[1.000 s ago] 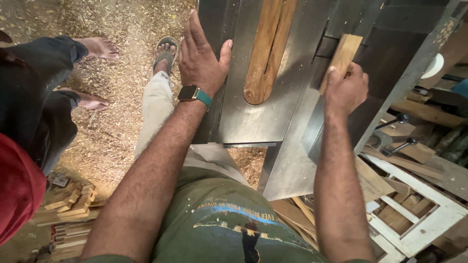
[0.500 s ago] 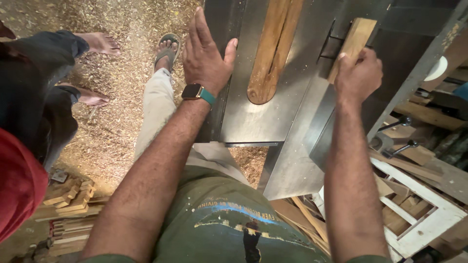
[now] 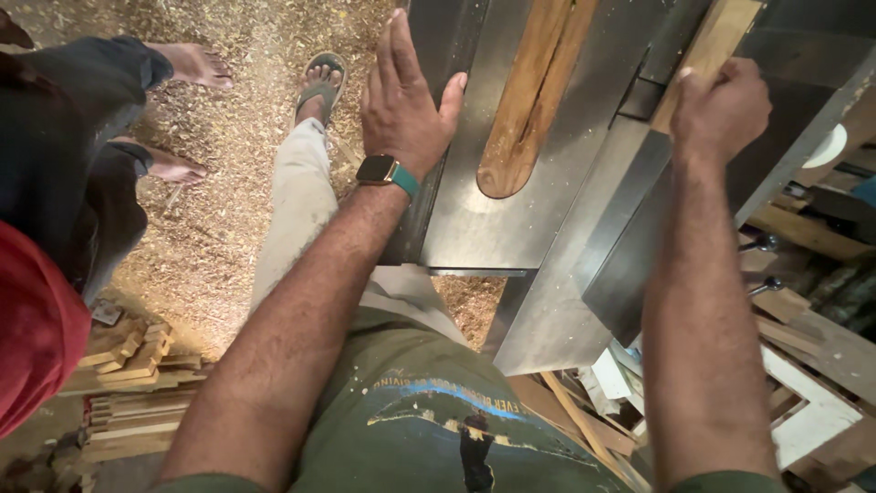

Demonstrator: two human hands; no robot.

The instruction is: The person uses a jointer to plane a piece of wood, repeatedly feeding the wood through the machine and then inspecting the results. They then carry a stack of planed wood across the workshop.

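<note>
My left hand (image 3: pixel 401 100) lies flat with fingers together and thumb out, at the left edge of a grey metal saw table (image 3: pixel 520 228); a watch with a teal strap is on that wrist. Just right of it, a long wooden insert (image 3: pixel 534 100) with a rounded end is set into the table top. My right hand (image 3: pixel 721 110) is closed around the near end of a pale wooden strip (image 3: pixel 721 36) that runs away along the table's right side.
Sawdust (image 3: pixel 246 128) covers the floor at left. Another person's bare feet (image 3: pixel 187 64) and dark trousers stand there. My sandalled foot (image 3: pixel 319 82) is by the table. Stacked wood offcuts (image 3: pixel 128 374) lie lower left; white frames and scrap wood (image 3: pixel 812 402) lower right.
My right hand has slid the wooden strip farther forward along the table. My left hand stays flat at the table edge.
</note>
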